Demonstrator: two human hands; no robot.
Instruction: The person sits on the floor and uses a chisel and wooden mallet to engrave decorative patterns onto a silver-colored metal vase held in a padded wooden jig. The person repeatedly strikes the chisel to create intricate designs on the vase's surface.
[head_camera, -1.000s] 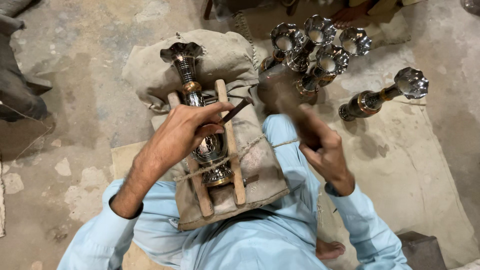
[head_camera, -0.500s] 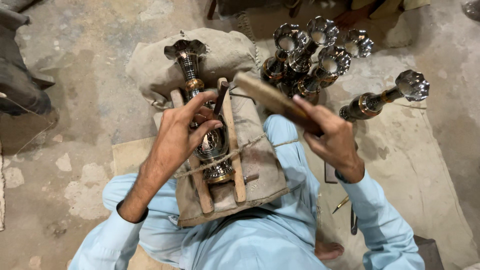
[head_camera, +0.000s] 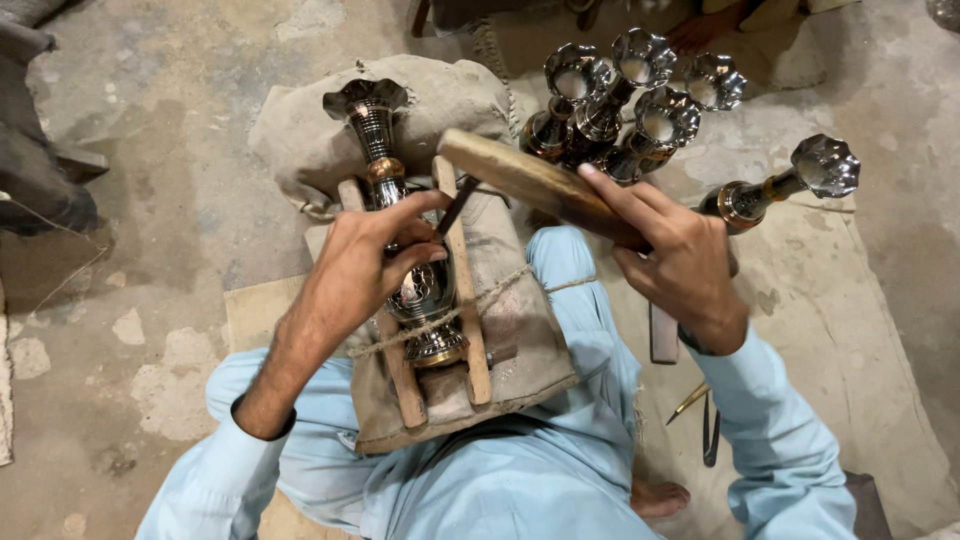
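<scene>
Head view, looking down over my lap: my left hand pinches a thin dark chisel between thumb and fingertips, its tip set against the body of the metal vase. That vase lies on its side between two wooden slats on a burlap cushion, tied down by a length of twine crossing over its lower body; its fluted mouth points away from me, over a second burlap sack. My right hand is closed around a wooden mallet, held raised above the cushion with its head just beside the top of the chisel; I cannot tell whether they touch. Beyond the mallet stands a cluster of finished vases on the concrete floor, and one more vase lies on its side to the right. Small tools lie by my right knee.
</scene>
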